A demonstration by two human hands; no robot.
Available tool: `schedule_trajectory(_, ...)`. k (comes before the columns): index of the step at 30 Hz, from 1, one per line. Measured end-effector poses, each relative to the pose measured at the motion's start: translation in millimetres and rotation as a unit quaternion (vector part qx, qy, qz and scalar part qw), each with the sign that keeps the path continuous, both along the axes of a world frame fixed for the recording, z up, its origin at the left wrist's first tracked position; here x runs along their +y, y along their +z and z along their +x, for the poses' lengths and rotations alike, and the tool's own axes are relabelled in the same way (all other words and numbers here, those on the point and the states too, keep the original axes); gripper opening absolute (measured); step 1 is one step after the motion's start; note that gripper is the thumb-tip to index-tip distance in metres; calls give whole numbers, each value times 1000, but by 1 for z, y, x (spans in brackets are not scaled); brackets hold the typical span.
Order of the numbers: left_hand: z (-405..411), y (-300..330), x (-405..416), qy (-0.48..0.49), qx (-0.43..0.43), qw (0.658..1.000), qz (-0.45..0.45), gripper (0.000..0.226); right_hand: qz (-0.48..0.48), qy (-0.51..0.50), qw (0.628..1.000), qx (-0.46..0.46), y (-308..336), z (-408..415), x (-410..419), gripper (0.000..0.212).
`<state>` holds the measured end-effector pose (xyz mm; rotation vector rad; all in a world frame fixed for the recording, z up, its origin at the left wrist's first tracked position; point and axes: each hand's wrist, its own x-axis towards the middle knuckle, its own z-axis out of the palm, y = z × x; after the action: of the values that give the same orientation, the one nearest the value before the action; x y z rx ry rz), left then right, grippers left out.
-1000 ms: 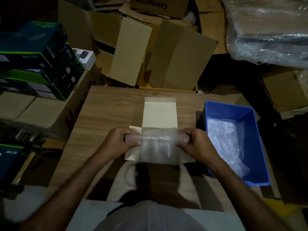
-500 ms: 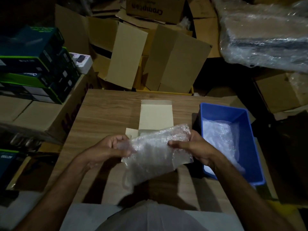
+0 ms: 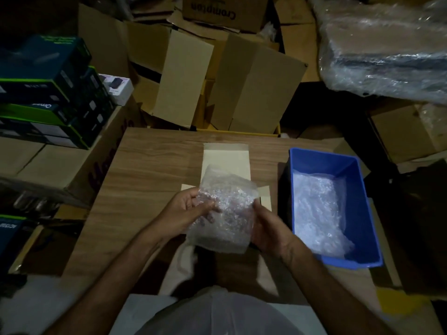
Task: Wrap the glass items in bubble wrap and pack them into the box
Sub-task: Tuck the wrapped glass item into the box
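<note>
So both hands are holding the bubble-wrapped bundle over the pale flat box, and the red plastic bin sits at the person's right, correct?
Nearly. The head view shows the plastic bin is blue, not red. The rest stands: the left hand and right hand hold the bubble-wrapped bundle over the pale flat cardboard box, the bin at the person's right.

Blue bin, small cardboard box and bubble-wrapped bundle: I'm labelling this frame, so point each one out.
blue bin (image 3: 362, 204), head view, its right wall.
small cardboard box (image 3: 226, 157), head view, its open lid flap.
bubble-wrapped bundle (image 3: 227, 213), head view, its middle, between both hands.
</note>
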<state>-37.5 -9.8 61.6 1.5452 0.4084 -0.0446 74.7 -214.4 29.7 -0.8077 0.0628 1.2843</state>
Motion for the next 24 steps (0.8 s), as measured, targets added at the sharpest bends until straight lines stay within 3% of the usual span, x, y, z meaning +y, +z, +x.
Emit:
schedule_trajectory(5, -11, -8, -15, 134, -17, 990, -33, 25, -144, -85, 968, -188, -2, -5, 9, 83)
schedule_trajectory(7, -15, -5, -16, 147, -13, 989, -14, 52, -141, -92, 943, -286, -3, -6, 6, 88)
schedule_trajectory(10, -19, -5, -6, 77, -16, 996, 35, 85, -91, -54, 910, -401, -8, -6, -2, 95)
schedule_trajectory(12, -20, -4, 2, 24, -5, 991, 129, 69, -121, -26, 875, -469, -6, -5, -4, 77)
schedule_trajectory(15, -18, 0, 8, -32, 2, 942, 335, 26, -178, 7, 772, -610, -3, -2, -3, 24)
schedule_trajectory(16, -17, 3, 10, -42, -7, 928, 370, 17, -175, 17, 756, -630, -1, 0, -3, 9)
schedule_trajectory(18, -17, 12, 12, -62, -16, 939, 339, 15, -165, 45, 775, -609, 7, 6, -6, 23)
schedule_trajectory(20, -17, 19, 9, -69, -10, 984, 163, 13, -134, 46, 869, -475, 25, 7, -10, 19)
schedule_trajectory(22, -17, 20, 2, -64, 2, 998, 23, 18, -106, 35, 936, -332, 25, 3, -13, 27)
schedule_trajectory(24, -18, 12, -2, -78, 18, 997, -12, 32, -114, 5, 945, -307, 17, -1, -9, 30)
